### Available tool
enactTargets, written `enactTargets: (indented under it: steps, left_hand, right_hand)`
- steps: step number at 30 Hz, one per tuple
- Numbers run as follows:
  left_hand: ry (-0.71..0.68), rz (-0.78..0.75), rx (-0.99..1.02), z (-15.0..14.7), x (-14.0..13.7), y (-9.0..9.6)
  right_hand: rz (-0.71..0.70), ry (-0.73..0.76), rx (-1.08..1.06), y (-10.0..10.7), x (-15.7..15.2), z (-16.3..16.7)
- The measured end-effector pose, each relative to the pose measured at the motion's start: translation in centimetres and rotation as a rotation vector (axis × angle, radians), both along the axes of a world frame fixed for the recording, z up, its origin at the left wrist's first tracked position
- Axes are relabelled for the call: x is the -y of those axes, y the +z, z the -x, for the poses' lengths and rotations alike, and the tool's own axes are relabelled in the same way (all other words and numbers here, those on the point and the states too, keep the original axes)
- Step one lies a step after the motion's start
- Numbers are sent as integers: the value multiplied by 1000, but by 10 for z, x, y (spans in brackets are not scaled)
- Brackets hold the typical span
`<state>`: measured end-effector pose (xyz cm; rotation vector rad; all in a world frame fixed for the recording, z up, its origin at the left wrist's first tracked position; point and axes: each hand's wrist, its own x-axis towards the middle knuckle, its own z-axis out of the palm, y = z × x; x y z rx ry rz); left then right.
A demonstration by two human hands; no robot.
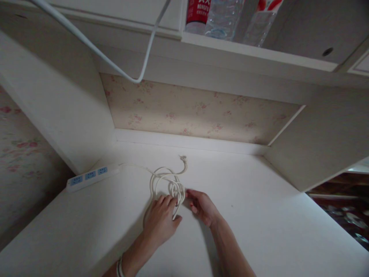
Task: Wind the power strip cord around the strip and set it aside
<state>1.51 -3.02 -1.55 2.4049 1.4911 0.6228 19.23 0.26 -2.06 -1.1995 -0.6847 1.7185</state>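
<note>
A loosely coiled off-white power cord (163,176) lies on the white desk top, in the middle of the view. One stretch of it leads left to a white power strip (93,178) with blue socket faces. The cord's other end (183,158) has bare or frayed-looking tips; their detail is too small to make out. My left hand (163,217) lies over the near side of the coil, fingers bent around strands, with cord passing between fingers and thumb. At the coil's right edge is my right hand (201,206), its fingers loosely curled and apart, the fingertips close to the strands.
A shelf (259,57) overhangs the back of the desk, carrying a red-labelled bottle (197,15) and clear plastic bottles (225,19). A white rod or cable (138,79) hangs in a bend at upper left. Side panels (319,134) flank the desk.
</note>
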Motion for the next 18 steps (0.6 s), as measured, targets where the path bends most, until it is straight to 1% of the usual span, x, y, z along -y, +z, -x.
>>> enactTargets:
  steps: [3,5,8,12,15,18]
  left_hand:
    - [-21,-2,56,0,-5,-2]
    - [-26,-16,120,2,-9,-1]
    - [-27,-35,213,6,-14,4]
    - [16,-75,281,12,-18,9]
    - [31,-104,273,12,-20,10]
    - [99,-173,213,10,-19,9]
  right_hand:
    - [24,124,-34,3,-3,4]
    - [-21,133,-41,3,-4,9]
    - [-165,83,-46,0,-2,14]
    - [-313,136,42,-5,2,21]
    - [-476,97,199,-3,5,28]
    - [-605,59,309,0,8,35]
